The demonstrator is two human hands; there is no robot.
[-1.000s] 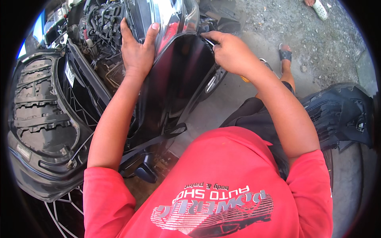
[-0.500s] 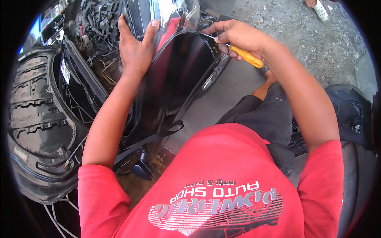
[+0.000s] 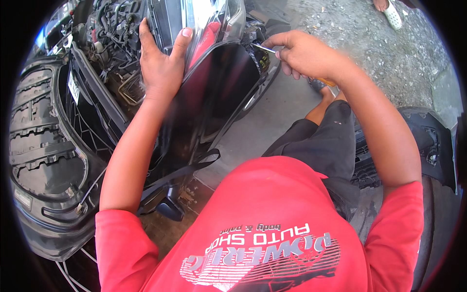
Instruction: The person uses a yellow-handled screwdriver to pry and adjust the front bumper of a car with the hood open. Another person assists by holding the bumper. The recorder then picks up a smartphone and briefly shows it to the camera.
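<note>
A clear-lensed headlight [image 3: 204, 22] sits at the top of a glossy black fender panel [image 3: 214, 92]. My left hand [image 3: 165, 65] grips the headlight's left side, thumb on the lens and fingers over its far edge. My right hand [image 3: 304, 58] holds a screwdriver [image 3: 325, 82], its yellow handle mostly hidden behind my fingers. The metal shaft [image 3: 265, 48] points into the gap at the corner where headlight and fender meet, beside some dark fittings [image 3: 260, 61]. Where exactly the tip rests is too small to tell.
An engine bay [image 3: 114, 36] lies upper left. A large ribbed black panel [image 3: 46, 126] stands at the left. A detached black bumper [image 3: 423, 136] lies at the right, near tyres. Another person's foot in a white clog [image 3: 393, 14] stands on gravel at the top right. A strap [image 3: 204, 163] dangles below the fender.
The screwdriver's yellow handle showed clearly half a second ago and is now mostly covered by my right hand. That hand has shifted right since a second ago. My left hand has edged left.
</note>
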